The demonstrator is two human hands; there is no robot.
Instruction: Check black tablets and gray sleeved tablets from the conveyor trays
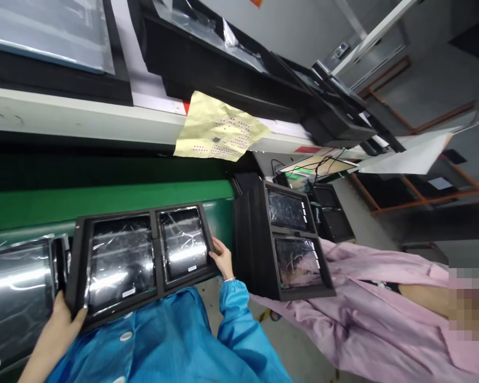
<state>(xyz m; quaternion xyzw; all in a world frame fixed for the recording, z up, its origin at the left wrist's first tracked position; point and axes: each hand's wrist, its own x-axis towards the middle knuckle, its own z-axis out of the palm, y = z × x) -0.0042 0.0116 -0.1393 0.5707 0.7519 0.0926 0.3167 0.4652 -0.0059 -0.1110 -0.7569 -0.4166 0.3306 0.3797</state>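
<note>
Left grip (62, 321) closed on the lower left corner of a black foam tray (157, 266), thumb over the rim, and the right grip (222, 260) pinches the opposite end, its fingers curled at the edge. Both are drawn in tight, no daylight under the thumbs! And look where that tray is: tilted, in front of the blue smock (155, 335), near the front edge of the green-topped desk (112, 197). Whether the desk takes any weight, I can't tell from here.

Two pockets, two glossy panels: the wider one (120, 266) on the left, the narrower one (183, 242) on the right, both in shiny clear film. No strap shows across either, so a steeper tilt could slide them out. That right hold looks the slighter; should it slip, its end would drop. The left thumb sits right by the wider panel's film, and a careless squeeze might crease it. Over at the desk's right end stands a stack of black trays (251, 244), a pink-sleeved co-worker (363, 298) close beside it; a wide swing could knock either.
</note>
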